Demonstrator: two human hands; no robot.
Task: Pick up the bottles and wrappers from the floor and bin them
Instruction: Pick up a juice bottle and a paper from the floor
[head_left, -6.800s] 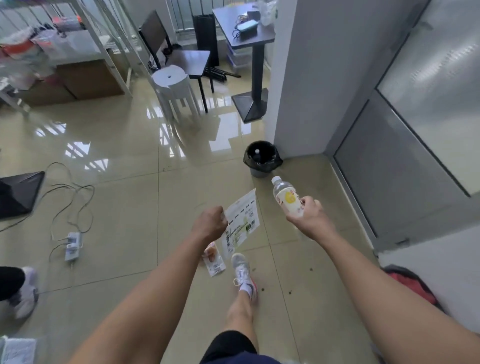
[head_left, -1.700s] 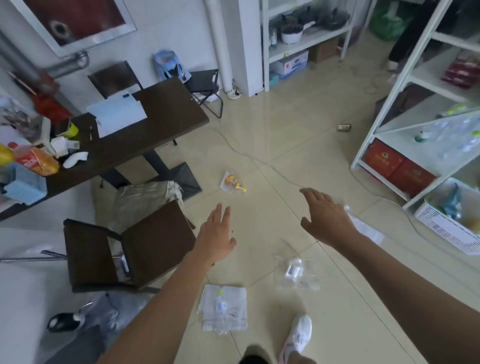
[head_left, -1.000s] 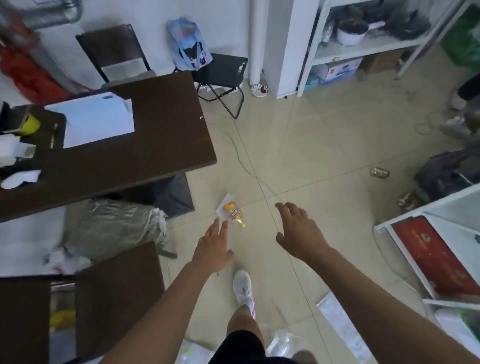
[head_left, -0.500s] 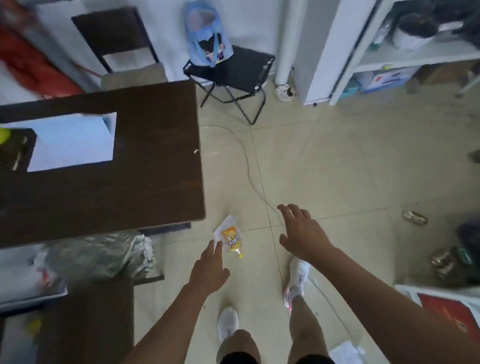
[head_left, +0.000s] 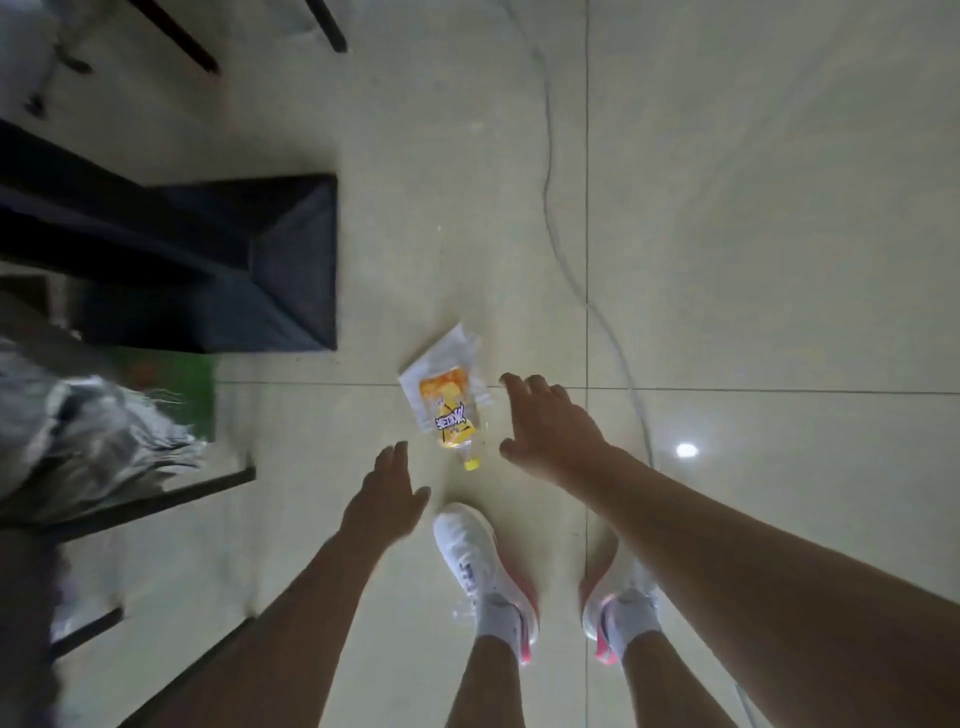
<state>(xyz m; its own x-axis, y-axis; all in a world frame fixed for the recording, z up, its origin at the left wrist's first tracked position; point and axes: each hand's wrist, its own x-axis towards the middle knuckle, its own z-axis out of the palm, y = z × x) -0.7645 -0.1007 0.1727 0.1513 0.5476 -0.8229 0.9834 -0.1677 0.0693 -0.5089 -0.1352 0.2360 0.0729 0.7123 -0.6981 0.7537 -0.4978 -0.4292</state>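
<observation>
- A pale, glossy tiled floor (head_left: 779, 208) fills the view; no bin is in sight.
- A dark, square table base (head_left: 291, 265) sits at far left.
- The right hand (head_left: 550, 426) hovers low with its fingers spread, holding nothing. The left hand (head_left: 384, 499), nearer, is equally loose and empty.
- A clear plastic wrapper printed orange and yellow (head_left: 447, 405) lies on the floor between them, not yet lifted. Pickup and binning remain.

The crumpled grey plastic sack (head_left: 98, 441) was smeared by blur and cut by the frame edge; the green patch (head_left: 179, 384) behind it was too blurred to identify. The counter's black square base (head_left: 234, 260) ran off the left edge. Two thin black legs (head_left: 176, 31) were cropped at the top. The bare right forearm (head_left: 727, 545) hid part of the white-and-pink right shoe (head_left: 615, 618). Lettering on the yellow-and-clear snack wrapper (head_left: 449, 405) was unreadable.
</observation>
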